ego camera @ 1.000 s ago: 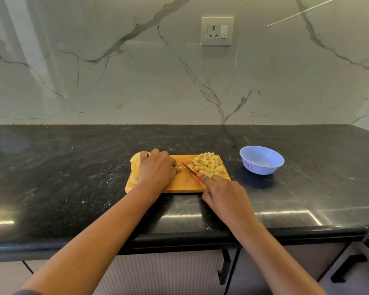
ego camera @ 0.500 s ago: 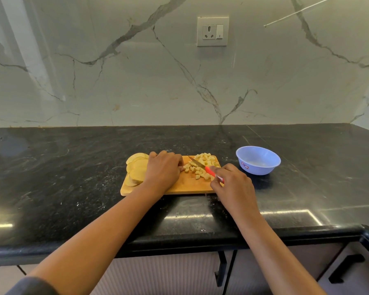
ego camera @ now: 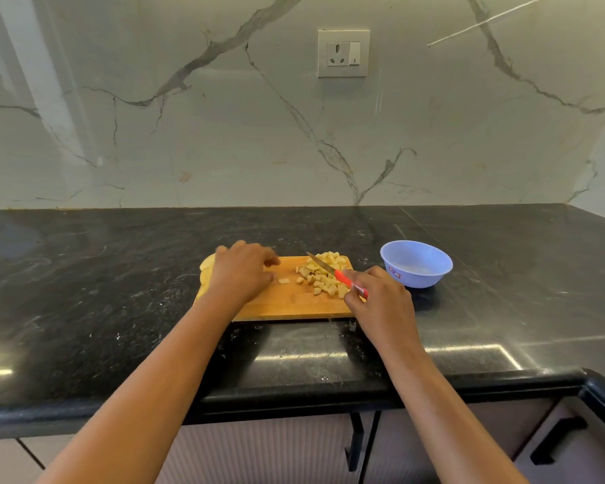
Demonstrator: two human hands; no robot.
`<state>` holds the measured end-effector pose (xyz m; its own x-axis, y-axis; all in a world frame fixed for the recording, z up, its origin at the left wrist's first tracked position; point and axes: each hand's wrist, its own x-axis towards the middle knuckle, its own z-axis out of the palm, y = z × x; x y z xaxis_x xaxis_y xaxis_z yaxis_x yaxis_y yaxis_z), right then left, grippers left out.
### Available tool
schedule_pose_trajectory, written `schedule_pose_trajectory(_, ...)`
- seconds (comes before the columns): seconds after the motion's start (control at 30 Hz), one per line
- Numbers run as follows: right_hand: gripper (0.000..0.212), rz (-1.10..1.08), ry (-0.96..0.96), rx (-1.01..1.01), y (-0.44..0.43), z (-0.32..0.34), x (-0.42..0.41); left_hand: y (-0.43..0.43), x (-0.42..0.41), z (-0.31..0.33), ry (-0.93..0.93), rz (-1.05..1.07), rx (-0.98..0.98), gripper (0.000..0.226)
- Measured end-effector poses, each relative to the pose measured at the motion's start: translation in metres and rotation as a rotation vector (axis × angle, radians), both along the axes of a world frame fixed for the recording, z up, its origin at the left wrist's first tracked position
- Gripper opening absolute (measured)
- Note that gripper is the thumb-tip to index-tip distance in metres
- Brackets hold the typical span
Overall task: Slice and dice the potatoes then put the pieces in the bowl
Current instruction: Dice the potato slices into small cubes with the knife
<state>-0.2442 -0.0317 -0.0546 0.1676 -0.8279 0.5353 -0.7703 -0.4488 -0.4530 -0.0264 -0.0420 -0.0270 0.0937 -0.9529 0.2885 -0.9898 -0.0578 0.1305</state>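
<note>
A wooden cutting board (ego camera: 294, 303) lies on the black counter. Diced potato pieces (ego camera: 323, 279) are heaped on its right half, with one stray cube (ego camera: 284, 281) near the middle. Pale potato slices (ego camera: 206, 266) show at the board's left end, mostly hidden under my left hand (ego camera: 241, 272), which lies palm down over them with fingers loosely bent. My right hand (ego camera: 378, 302) grips the red handle of a knife (ego camera: 348, 281) at the board's right edge. Its blade angles up and left over the diced heap. The light blue bowl (ego camera: 416, 265) stands empty to the right of the board.
The black stone counter (ego camera: 119, 291) runs wide on both sides, with its rounded front edge near me. A marble wall with a power socket (ego camera: 343, 53) closes the back. Cabinet doors with black handles (ego camera: 556, 438) sit below the counter.
My right hand moved right and back with the knife, whose blade went from left of the diced heap to across it. The heap spread out. My left hand stayed over the slices.
</note>
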Motion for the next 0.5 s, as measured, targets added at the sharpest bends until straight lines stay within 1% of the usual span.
schedule_pose_trajectory(0.03,0.036,0.002,0.001,0.001,0.000,0.000,0.000,0.003,0.004,0.001,-0.139,0.021,0.031,0.029)
schedule_pose_trajectory(0.07,0.036,0.003,0.002,0.002,0.000,-0.001,0.000,0.005,0.006,0.002,-0.186,0.024,0.059,0.029)
schedule_pose_trajectory(0.17,0.036,0.007,-0.004,0.006,0.000,-0.002,0.001,0.005,0.005,0.002,-0.101,-0.005,0.086,0.024)
schedule_pose_trajectory(0.23,0.035,0.004,-0.001,0.004,0.002,-0.002,0.001,0.003,0.002,0.002,-0.079,-0.016,0.080,0.023)
schedule_pose_trajectory(0.33,0.036,-0.001,0.006,0.007,0.003,-0.001,0.001,0.001,-0.005,0.002,-0.159,-0.030,0.056,0.023)
schedule_pose_trajectory(0.4,0.036,-0.001,0.012,0.010,0.003,-0.001,0.000,0.000,-0.008,0.002,-0.173,-0.049,0.048,0.022)
schedule_pose_trajectory(0.5,0.036,0.000,0.004,0.017,0.004,0.000,0.001,-0.004,-0.007,0.002,-0.051,-0.067,0.101,0.016)
